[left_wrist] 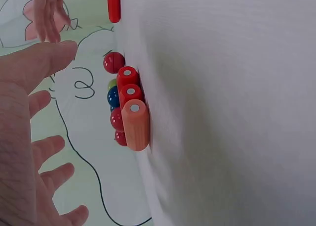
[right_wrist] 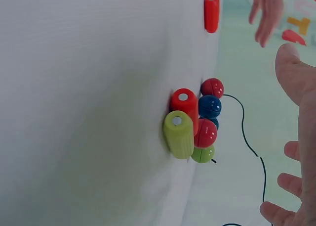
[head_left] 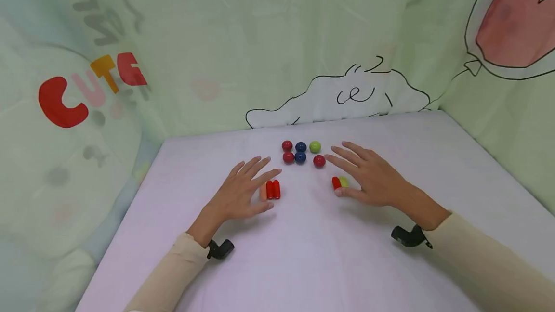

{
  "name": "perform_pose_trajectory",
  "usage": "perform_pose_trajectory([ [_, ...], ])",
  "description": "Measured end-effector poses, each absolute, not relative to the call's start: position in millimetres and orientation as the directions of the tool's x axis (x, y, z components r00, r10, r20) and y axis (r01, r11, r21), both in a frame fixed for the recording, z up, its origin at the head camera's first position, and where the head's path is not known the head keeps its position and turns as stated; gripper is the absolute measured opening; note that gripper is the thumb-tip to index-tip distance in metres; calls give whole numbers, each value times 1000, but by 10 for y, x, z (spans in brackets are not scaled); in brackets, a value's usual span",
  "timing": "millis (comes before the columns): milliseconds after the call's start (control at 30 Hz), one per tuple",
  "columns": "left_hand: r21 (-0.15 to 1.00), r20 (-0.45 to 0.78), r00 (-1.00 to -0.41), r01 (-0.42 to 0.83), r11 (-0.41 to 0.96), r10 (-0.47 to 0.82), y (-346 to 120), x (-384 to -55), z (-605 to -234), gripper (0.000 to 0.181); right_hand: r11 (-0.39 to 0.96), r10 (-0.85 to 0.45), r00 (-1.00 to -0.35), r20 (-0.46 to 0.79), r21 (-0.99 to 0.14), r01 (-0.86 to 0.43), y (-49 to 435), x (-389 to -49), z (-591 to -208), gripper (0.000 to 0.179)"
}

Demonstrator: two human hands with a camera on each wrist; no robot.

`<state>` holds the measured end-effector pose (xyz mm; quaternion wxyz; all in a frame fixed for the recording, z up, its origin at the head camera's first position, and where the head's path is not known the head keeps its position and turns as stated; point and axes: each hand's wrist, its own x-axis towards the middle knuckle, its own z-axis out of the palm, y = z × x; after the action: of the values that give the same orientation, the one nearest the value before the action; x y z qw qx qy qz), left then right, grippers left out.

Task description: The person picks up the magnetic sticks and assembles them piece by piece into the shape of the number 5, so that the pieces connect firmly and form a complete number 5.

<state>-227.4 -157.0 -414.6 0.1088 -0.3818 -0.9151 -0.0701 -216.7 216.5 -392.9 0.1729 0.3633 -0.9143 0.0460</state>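
My left hand (head_left: 237, 192) hovers with spread fingers beside a row of short rods: an orange rod (left_wrist: 136, 129) and two red rods (head_left: 273, 190), each with a pale dot on its end in the left wrist view. My right hand (head_left: 374, 178), also with fingers apart, is over another pair, a red rod (right_wrist: 185, 106) touching a yellow-green rod (right_wrist: 179, 138). Part of that pair is hidden behind the right thumb in the head view. Neither hand holds anything. Beyond them lie glossy balls: red (head_left: 319, 161), dark blue (head_left: 300, 157) and light green (head_left: 315, 147).
A pale cloth covers the table (head_left: 277, 259). Behind and beside it hang green printed curtains (head_left: 225, 37) with lettering and line drawings. A small black camera (head_left: 221, 249) sits on the left wrist, another black camera (head_left: 407, 236) on the right.
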Motion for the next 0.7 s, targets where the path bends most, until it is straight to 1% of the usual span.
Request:
perform_pose_trajectory([
  [100,63,224,-703,701,710,675,-1548,-2309,-4161,76,741,-628,-683,372,17,-672,2109,-2259,-3926,83],
  [200,81,175,-735,674,734,655,-1522,-2342,-4175,79,743,-607,-685,402,-18,-669,2042,-2337,-3919,78],
  [300,112,136,-761,648,753,635,-1491,-2372,-4194,82,755,-572,-714,403,-79,-651,1962,-2395,-3904,71],
  [400,146,104,-775,632,761,623,-1455,-2400,-4228,83,779,-523,-778,349,-175,-602,1881,-2442,-3907,65],
  [533,201,93,-787,615,763,610,-1406,-2438,-4269,82,811,-433,-874,221,-327,-485,1801,-2525,-3974,60],
  [600,236,89,-794,603,762,601,-1385,-2464,-4276,81,822,-394,-905,162,-377,-426,1771,-2591,-4021,59],
  [700,290,71,-807,579,762,586,-1363,-2495,-4283,79,824,-364,-926,104,-427,-372,1729,-2695,-4079,59],
])
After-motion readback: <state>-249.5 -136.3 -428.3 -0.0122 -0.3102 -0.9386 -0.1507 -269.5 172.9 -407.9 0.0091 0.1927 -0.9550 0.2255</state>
